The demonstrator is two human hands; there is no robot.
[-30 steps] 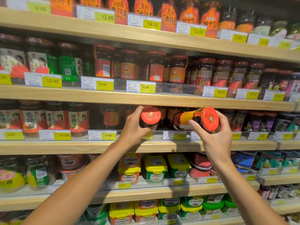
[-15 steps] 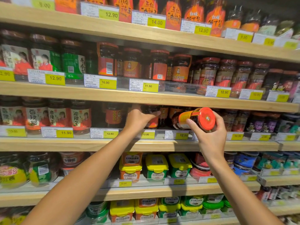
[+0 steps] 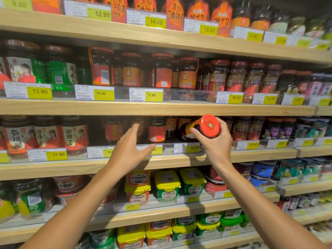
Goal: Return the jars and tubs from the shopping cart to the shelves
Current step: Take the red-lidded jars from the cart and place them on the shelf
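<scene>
Progress looks to be somewhere in the middle, though the shopping cart is out of view, so how many jars and tubs remain in it cannot be told. The right hand [image 3: 218, 146] has its grip clamped around a red-lidded jar [image 3: 203, 127], held tilted on its side with the lid toward the camera, just in front of the third shelf [image 3: 71, 167] from the top and level with the row of dark sauce jars [image 3: 157, 129] standing there. That jar is not yet on the shelf; it needs turning upright and sliding in behind the clear price rail [image 3: 193, 147], probably into the space near the 12.90 tag. The left hand [image 3: 128, 151] is empty, its grip apart with fingers [image 3: 134, 128] spread, hovering at the shelf edge in front of the standing jars and touching none that I can make out. Lower shelves hold yellow-lidded tubs [image 3: 167, 184] in tidy rows, which suggests any tubs from the cart belong there.
</scene>
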